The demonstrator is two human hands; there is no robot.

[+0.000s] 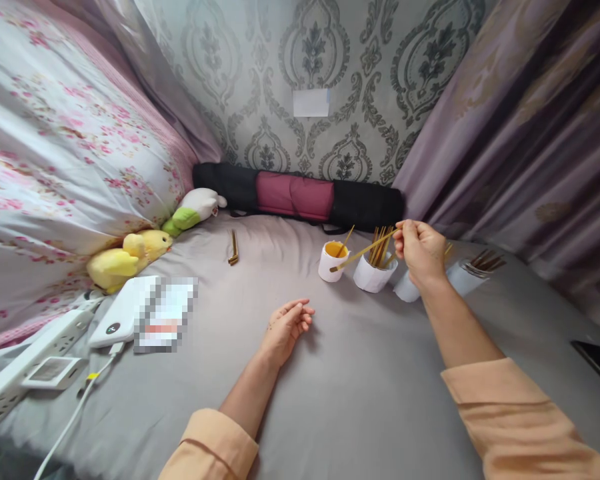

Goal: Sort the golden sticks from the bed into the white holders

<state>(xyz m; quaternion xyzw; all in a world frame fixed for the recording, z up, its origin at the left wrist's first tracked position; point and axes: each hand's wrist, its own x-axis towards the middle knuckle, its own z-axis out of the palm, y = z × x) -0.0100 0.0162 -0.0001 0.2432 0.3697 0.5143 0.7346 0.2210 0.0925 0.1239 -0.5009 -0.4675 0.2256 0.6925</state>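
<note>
Head view: the right hand (422, 252) pinches a thin, golden-brown stick (365, 249) over the far right side (left hand (286, 328) loose, holding nothing); a careless swing could tip the round, white, yellow-lined cup (333, 276).

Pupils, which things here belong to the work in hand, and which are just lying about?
Work in hand:
right hand
held stick
white-covered cups
sticks in them
probably the loose sticks

Lying about:
yellow toy
white device
power strip
black-and-maroon bag
</note>
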